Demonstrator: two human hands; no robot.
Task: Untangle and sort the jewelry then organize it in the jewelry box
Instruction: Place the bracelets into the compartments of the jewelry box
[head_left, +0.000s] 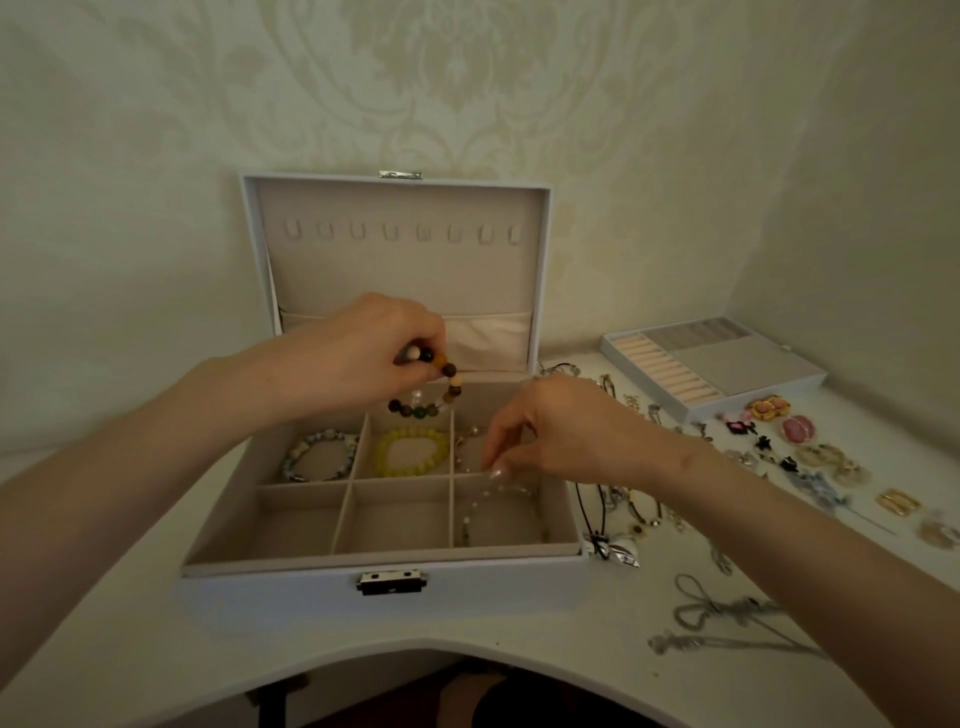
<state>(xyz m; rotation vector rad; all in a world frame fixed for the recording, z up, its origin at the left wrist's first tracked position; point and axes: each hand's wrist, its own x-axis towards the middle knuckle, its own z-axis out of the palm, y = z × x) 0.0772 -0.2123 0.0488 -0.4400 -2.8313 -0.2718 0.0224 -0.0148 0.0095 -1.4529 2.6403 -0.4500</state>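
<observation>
The white jewelry box (384, 592) stands open before me, its lid upright. My left hand (363, 353) pinches a bracelet of dark mixed beads (439, 395), which hangs over the back middle compartment. My right hand (550, 431) reaches into the right side of the box, fingertips pinching a thin pale bead bracelet (498, 496) lying in the front right compartment. A grey-blue bead bracelet (317, 454) lies in the back left compartment, a yellow bead bracelet (413, 451) in the middle one.
Loose jewelry lies on the white table right of the box: necklaces (618, 519), silver chains (717, 618), earrings and brooches (800, 431). A removable ring tray (711, 369) sits at the back right. The table's curved front edge (415, 644) is near me.
</observation>
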